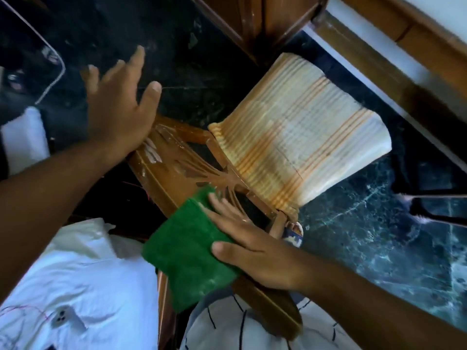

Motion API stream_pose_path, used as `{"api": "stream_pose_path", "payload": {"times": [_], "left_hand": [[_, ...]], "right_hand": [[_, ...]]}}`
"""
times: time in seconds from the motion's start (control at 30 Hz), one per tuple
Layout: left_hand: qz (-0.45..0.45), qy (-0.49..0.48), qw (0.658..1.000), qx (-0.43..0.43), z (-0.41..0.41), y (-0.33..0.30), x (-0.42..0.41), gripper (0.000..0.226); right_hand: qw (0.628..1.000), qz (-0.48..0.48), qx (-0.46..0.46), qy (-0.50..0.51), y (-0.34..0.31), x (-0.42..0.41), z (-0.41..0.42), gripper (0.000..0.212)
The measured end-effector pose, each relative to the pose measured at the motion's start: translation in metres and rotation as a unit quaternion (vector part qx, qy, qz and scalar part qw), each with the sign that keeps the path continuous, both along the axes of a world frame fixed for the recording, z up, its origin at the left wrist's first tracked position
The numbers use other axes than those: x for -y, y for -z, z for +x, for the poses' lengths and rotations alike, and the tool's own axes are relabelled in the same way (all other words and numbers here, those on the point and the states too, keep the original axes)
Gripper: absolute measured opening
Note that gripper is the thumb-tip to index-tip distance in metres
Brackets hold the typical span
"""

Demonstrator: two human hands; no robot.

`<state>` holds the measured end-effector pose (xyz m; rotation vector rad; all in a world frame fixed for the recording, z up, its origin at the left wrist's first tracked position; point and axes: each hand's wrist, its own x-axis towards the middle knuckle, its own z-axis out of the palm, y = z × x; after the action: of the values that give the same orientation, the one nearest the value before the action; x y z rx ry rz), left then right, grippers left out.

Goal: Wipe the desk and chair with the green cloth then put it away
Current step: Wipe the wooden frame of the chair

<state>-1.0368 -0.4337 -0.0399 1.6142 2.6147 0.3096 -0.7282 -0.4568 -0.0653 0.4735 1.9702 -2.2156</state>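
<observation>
Two hands: both in view, over a tilted wooden chair.
Right hand (250, 245): flat, fingers extended, pressing the green cloth against the chair's backrest; not gripping, only pinning it by palm and fingers.
Green cloth (185, 256): folded pad, lying on the carved wooden chair back (177, 168), lower part hanging past the rail edge.
Left hand (118, 107): spread wide, holding nothing, its heel near the chair's top rail; blurred, so contact cannot be told.
Seat cushion (298, 137): striped cream and orange, on the chair seat, beyond the carving.
Floor (379, 236): dark green marble, beneath the chair.
White fabric (75, 281): lower left, just beside the chair.
Desk: cannot be identified with certainty here.
Stage, judged: chair wiping under way; putting away not yet done.
Risk one: cloth slips off the rail, since only flat pressure holds it.
Risk two: cloth fibres snag in the carved cut-outs.
Risk three: chair shifts if the left hand does not steady it.
</observation>
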Motion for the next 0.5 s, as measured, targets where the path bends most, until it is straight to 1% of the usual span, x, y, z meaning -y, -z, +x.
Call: {"api": "stream_pose_path", "payload": {"times": [0.07,0.1,0.2,0.23,0.3,0.33,0.37,0.4,0.43,0.5], "left_hand": [[0.021,-0.048,0.999,-0.004,0.005,-0.002,0.004,0.065],[0.014,-0.069,0.997,0.004,0.007,-0.001,0.005,0.066],[-0.008,-0.095,0.993,0.075,-0.010,-0.007,0.001,0.068],[-0.005,-0.088,0.993,0.073,-0.024,-0.012,-0.003,0.068],[-0.017,-0.056,0.998,-0.009,-0.059,-0.021,-0.012,0.066],[-0.038,-0.035,0.998,-0.048,-0.075,-0.025,-0.017,0.066],[-0.063,-0.010,0.996,-0.063,-0.087,-0.024,-0.021,0.066],[-0.083,0.013,0.995,-0.049,-0.095,-0.021,-0.023,0.065],[-0.092,0.028,0.995,-0.017,-0.097,-0.017,-0.023,0.064],[-0.073,0.043,0.995,0.046,-0.101,-0.008,-0.022,0.063]], "right_hand": [[0.999,-0.039,0.021,-0.014,0.004,-0.008,0.010,0.044],[0.997,-0.066,0.032,-0.013,0.002,-0.012,0.011,0.043],[0.991,-0.128,0.025,0.008,-0.007,-0.023,-0.008,0.048],[0.989,-0.143,0.013,0.032,-0.008,-0.024,-0.016,0.049],[0.983,-0.162,-0.005,0.081,-0.008,-0.021,-0.031,0.045],[0.985,-0.144,-0.019,0.091,-0.007,-0.019,-0.038,0.045],[0.989,-0.111,-0.034,0.090,-0.007,-0.017,-0.046,0.049],[0.992,-0.091,-0.048,0.078,-0.006,-0.016,-0.054,0.053],[0.992,-0.087,-0.061,0.063,-0.004,-0.017,-0.063,0.056],[0.995,-0.063,-0.072,0.019,0.000,-0.023,-0.092,0.063]]}}
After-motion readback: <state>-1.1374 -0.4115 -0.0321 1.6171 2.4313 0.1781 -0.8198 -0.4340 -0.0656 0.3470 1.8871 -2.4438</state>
